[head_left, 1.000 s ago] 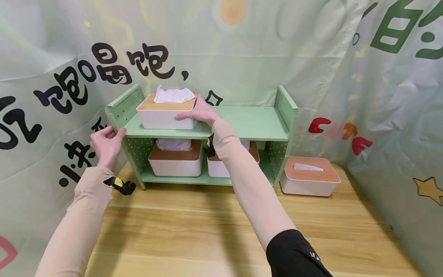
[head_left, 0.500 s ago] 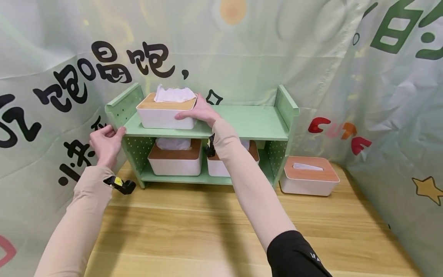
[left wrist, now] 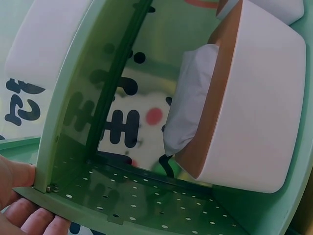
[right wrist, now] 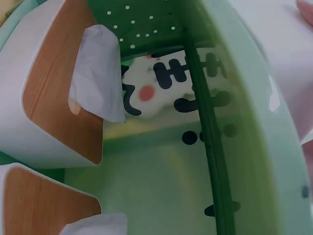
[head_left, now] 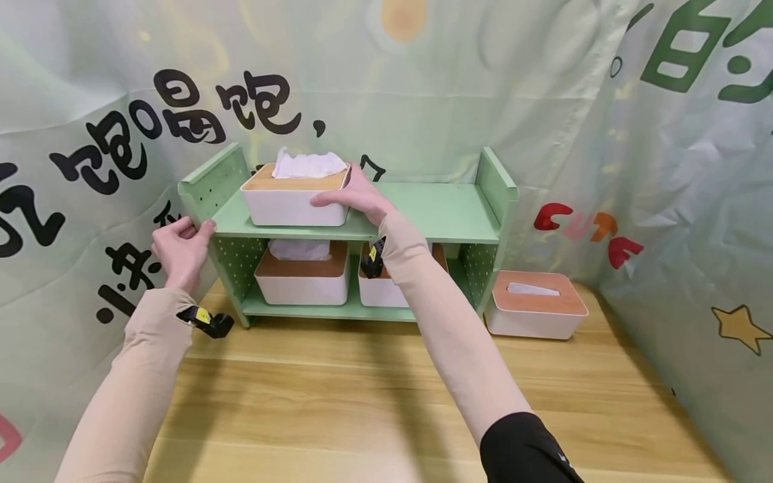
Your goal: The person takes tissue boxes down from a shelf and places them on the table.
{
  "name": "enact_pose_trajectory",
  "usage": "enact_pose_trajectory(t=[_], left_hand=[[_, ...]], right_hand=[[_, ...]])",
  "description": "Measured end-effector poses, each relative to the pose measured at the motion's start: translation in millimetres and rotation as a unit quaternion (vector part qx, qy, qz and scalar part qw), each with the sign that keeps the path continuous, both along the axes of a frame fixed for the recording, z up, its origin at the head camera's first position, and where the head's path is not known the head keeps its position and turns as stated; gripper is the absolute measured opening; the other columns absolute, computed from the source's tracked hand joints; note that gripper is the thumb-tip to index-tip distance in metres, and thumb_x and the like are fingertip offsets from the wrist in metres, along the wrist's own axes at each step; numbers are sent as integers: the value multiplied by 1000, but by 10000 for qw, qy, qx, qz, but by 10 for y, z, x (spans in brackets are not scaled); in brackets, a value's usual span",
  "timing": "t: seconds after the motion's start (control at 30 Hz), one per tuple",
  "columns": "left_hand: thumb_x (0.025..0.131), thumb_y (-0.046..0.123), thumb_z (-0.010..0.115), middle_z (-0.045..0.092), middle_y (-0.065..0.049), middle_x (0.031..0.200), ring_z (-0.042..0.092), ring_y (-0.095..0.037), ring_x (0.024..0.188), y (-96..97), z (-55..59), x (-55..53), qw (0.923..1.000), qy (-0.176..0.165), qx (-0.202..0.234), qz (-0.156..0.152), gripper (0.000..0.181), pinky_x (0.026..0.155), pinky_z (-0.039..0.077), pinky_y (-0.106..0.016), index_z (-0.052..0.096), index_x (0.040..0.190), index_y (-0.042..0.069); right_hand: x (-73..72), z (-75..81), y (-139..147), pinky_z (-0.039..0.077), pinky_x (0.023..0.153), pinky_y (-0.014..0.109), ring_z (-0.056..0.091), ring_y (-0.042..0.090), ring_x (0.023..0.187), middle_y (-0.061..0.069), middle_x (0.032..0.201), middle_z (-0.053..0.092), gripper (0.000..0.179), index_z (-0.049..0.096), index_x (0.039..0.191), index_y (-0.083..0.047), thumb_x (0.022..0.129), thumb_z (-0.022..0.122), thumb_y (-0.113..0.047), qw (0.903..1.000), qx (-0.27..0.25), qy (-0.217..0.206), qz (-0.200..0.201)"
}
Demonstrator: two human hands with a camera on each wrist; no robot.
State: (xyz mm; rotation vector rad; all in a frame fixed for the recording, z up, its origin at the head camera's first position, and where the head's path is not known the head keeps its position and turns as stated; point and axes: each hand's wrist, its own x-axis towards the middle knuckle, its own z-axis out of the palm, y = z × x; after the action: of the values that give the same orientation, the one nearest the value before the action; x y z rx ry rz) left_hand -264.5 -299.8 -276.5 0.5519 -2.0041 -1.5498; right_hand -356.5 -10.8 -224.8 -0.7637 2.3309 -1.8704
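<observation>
Printed cloth [head_left: 471,80] backs the green shelf [head_left: 443,211] our left hand [head_left: 182,252] pinches, while our right hand [head_left: 361,196], gripping one end, could skew the upper tissue box [head_left: 284,207].

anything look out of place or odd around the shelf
One tissue box stands on the wooden surface, the only one outside the green shelf. Its tissue also lies low, while the others' tissues stick up. I see no spills.
</observation>
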Motion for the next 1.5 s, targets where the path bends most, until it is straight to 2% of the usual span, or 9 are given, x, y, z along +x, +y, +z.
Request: enact_pose_trajectory(t=[0.07,0.2,0.33,0.47,0.87,1.07,1.3,1.4,1.5], left_hand=[[93,22,70,70,-5,122,58,14,70,7,2,1,10000,-68,-28,16,43,70,49,-3,64,135,14],[93,21,70,65,-10,128,58,14,69,8,5,-2,10000,-88,26,1,44,70,49,-3,63,136,14],[93,21,70,77,11,104,59,14,68,0,4,-1,10000,-4,93,-32,43,69,49,-3,64,134,12],[92,20,70,59,33,66,58,13,67,-6,0,4,9999,61,93,-79,43,66,48,-3,65,133,10],[92,18,70,56,34,60,59,11,66,-1,-1,13,9996,111,219,-116,42,63,48,-4,65,133,8],[92,18,70,55,35,61,58,12,67,-3,-2,17,9997,73,215,-108,43,64,48,-4,64,134,9],[92,19,71,62,31,70,59,12,68,-7,-11,16,9996,22,283,-67,43,66,49,-3,64,134,12],[92,19,71,75,19,92,60,12,69,-6,-5,11,9996,-13,277,-45,43,68,50,-4,64,134,13],[92,20,71,73,2,116,60,12,70,-6,6,7,9997,-66,254,-27,43,69,50,-4,64,134,14]], right_hand=[[25,2,7,41,110,25,54,15,118,5,135,57,80,48,140,-15,70,86,-15,9999,-149,-23,54],[81,7,17,40,110,26,51,15,118,5,136,52,81,42,140,-14,71,85,-16,9993,-285,-218,-54],[137,12,27,40,111,27,49,15,119,6,137,48,86,37,141,-12,71,86,-14,9985,-418,-318,-141],[197,7,27,42,109,26,51,16,118,7,135,51,88,37,141,-11,69,87,-11,9975,-633,-277,-171],[367,-6,90,48,105,28,54,17,114,7,131,52,88,37,141,-12,68,85,-5,9933,-1102,-339,48],[428,-19,134,43,113,30,51,17,121,6,143,46,105,24,155,-12,69,85,-6,9930,-1094,-439,-47],[497,-67,185,41,116,31,50,19,123,10,145,45,107,22,155,-11,69,84,-4,9909,-1265,-461,-51],[528,-67,216,40,117,32,50,19,125,9,147,43,109,19,157,-11,69,83,-1,9885,-1438,-461,-90],[555,-53,246,39,119,32,48,19,127,9,151,41,112,16,159,-9,69,82,0,9864,-1573,-475,-100]])
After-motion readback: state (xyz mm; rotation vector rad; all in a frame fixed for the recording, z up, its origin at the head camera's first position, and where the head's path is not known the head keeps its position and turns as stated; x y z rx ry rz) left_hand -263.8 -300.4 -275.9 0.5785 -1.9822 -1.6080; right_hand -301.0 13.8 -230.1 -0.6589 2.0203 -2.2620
